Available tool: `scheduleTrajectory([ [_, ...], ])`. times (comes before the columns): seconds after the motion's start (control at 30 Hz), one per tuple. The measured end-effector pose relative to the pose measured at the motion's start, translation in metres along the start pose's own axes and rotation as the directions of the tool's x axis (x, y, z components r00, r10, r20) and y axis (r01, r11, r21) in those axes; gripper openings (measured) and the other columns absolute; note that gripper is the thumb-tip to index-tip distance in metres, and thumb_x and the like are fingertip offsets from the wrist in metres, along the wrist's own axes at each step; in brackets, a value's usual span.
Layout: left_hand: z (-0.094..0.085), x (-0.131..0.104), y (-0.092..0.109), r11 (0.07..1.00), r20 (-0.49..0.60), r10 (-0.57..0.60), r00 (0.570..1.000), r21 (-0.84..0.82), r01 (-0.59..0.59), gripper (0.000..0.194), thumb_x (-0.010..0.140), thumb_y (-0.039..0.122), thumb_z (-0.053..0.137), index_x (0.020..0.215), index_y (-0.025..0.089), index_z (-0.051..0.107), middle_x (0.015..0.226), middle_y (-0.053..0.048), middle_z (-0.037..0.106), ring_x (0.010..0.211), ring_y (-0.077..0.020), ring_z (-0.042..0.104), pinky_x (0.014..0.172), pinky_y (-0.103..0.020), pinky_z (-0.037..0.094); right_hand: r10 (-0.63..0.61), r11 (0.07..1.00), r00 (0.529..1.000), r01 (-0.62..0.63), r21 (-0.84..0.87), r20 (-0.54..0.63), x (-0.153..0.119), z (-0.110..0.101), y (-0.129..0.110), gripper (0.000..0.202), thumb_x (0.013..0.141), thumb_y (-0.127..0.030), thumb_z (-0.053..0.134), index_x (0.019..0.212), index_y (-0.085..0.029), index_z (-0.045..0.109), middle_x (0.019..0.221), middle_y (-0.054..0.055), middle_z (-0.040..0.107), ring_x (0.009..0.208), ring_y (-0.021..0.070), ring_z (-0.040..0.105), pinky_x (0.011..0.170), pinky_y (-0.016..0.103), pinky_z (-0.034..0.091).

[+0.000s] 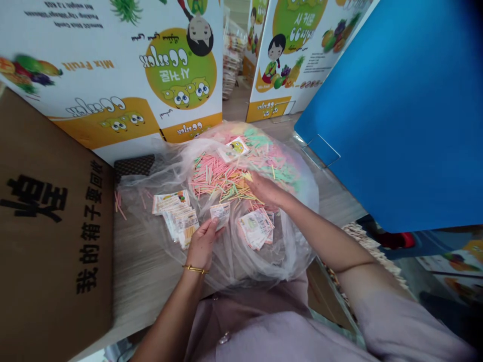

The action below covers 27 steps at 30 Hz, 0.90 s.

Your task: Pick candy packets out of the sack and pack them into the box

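1) Nearest the camera, along the bottom centre, is a mauve shirt (264, 332)
2) Brown carton (53, 216) with black characters at the left edge; above it, in the upper left, a printed candy carton (113, 65), its lettering upside down
3) Overlapping packets (177, 216) left of centre, lying on clear plastic over the grey table (139, 271)
4) Left hand (204, 242), gold bangle (195, 270) on its wrist, pinching a small packet (221, 215) with the thumb on top
5) Heap of pink, yellow and green candy sticks (213, 173) in the centre, inside an open plastic bag (307, 201), with a loose packet (237, 147) on top
6) Right hand (264, 190) at the heap's right side, fingers close together, tips at yellow sticks; whether they pinch any, I cannot tell
7) Fanned packets (255, 229) just below the right hand
8) Blue panel (396, 115) filling the upper right
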<state>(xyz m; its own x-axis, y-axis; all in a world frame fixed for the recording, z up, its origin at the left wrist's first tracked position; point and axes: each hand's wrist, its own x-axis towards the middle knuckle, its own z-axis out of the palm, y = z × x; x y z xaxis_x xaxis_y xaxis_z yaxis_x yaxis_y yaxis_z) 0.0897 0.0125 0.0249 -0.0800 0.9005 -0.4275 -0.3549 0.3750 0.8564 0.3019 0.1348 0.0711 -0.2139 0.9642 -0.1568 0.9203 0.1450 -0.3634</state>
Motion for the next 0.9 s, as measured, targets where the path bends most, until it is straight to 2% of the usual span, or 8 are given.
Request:
scheduleTrajectory([
  [0.23,-0.004,0.006,0.0,0.999,-0.088,0.012,0.996,-0.041,-0.016,0.04,0.059,0.051,0.087,0.081,0.02,0.076,0.094,-0.004,0.078,0.103,-0.0232,0.069,0.101,-0.044,0.054,-0.097,0.99,0.993,0.089,-0.113,-0.063,0.002,-0.002,-0.011,0.037,0.104,-0.03,0.038,0.13,-0.009,0.054,0.111,0.02,0.072,0.101,0.0284,0.068,0.085,0.033,0.046],
  [0.33,-0.005,0.008,0.001,0.998,-0.085,-0.003,0.996,-0.063,-0.003,0.04,0.059,0.051,0.087,0.081,0.02,0.076,0.092,-0.003,0.077,0.097,-0.0218,0.07,0.097,-0.044,0.056,-0.05,0.995,0.986,0.063,0.082,-0.162,-0.002,-0.002,-0.018,0.037,0.106,-0.031,0.035,0.132,-0.011,0.052,0.108,0.015,0.072,0.098,0.0251,0.067,0.085,0.033,0.047],
  [0.4,-0.005,0.009,0.002,0.998,-0.087,-0.01,0.996,-0.07,0.004,0.042,0.058,0.052,0.088,0.081,0.019,0.076,0.09,-0.003,0.076,0.094,-0.021,0.07,0.095,-0.044,0.056,-0.099,0.956,0.975,0.149,0.255,-0.198,-0.011,-0.002,-0.028,0.036,0.106,-0.036,0.033,0.126,-0.015,0.054,0.108,0.011,0.071,0.099,0.0218,0.066,0.085,0.031,0.047],
  [0.53,-0.003,0.011,0.003,0.999,-0.104,0.027,0.994,-0.039,-0.031,0.048,0.054,0.056,0.088,0.082,0.019,0.076,0.089,-0.002,0.076,0.094,-0.0211,0.07,0.095,-0.042,0.056,-0.303,0.901,0.952,0.297,0.315,-0.031,-0.034,0.009,-0.055,0.031,0.104,-0.043,0.043,0.117,-0.02,0.058,0.104,0.007,0.072,0.091,0.0195,0.067,0.079,0.029,0.047],
  [0.67,-0.004,0.008,0.003,0.999,-0.056,0.05,0.997,-0.011,-0.051,0.047,0.057,0.056,0.087,0.086,0.021,0.077,0.097,-0.003,0.078,0.103,-0.0236,0.069,0.098,-0.043,0.054,-0.344,0.933,0.931,0.324,0.154,0.122,-0.042,0.028,-0.066,0.028,0.102,-0.039,0.049,0.12,-0.019,0.058,0.1,0.009,0.072,0.092,0.0224,0.068,0.079,0.03,0.044],
  [0.73,-0.005,0.004,0.004,0.998,-0.051,0.051,0.997,-0.019,-0.052,0.046,0.059,0.056,0.086,0.089,0.022,0.078,0.103,-0.005,0.078,0.106,-0.0243,0.069,0.099,-0.043,0.054,-0.342,0.925,0.933,0.314,0.214,0.111,-0.039,0.032,-0.063,0.025,0.103,-0.039,0.048,0.114,-0.02,0.059,0.096,0.007,0.071,0.089,0.0205,0.066,0.078,0.029,0.044],
  [0.8,-0.007,0.001,0.005,0.998,-0.048,0.061,0.997,-0.021,-0.062,0.046,0.061,0.056,0.085,0.092,0.022,0.079,0.108,-0.006,0.078,0.109,-0.0252,0.068,0.1,-0.044,0.054,-0.324,0.867,0.946,0.283,0.41,0.031,-0.033,0.029,-0.059,0.026,0.103,-0.045,0.046,0.103,-0.022,0.057,0.088,0.003,0.067,0.081,0.0172,0.063,0.076,0.028,0.045],
  [0.9,-0.01,0.0,0.006,0.997,-0.019,0.078,0.997,-0.015,-0.079,0.045,0.065,0.054,0.083,0.095,0.021,0.079,0.112,-0.008,0.078,0.111,-0.0259,0.068,0.104,-0.045,0.051,-0.238,0.613,0.968,0.216,0.76,-0.084,-0.026,0.018,-0.058,0.044,0.1,-0.062,0.04,0.079,-0.024,0.046,0.066,-0.004,0.05,0.06,0.0132,0.05,0.071,0.029,0.049],
])
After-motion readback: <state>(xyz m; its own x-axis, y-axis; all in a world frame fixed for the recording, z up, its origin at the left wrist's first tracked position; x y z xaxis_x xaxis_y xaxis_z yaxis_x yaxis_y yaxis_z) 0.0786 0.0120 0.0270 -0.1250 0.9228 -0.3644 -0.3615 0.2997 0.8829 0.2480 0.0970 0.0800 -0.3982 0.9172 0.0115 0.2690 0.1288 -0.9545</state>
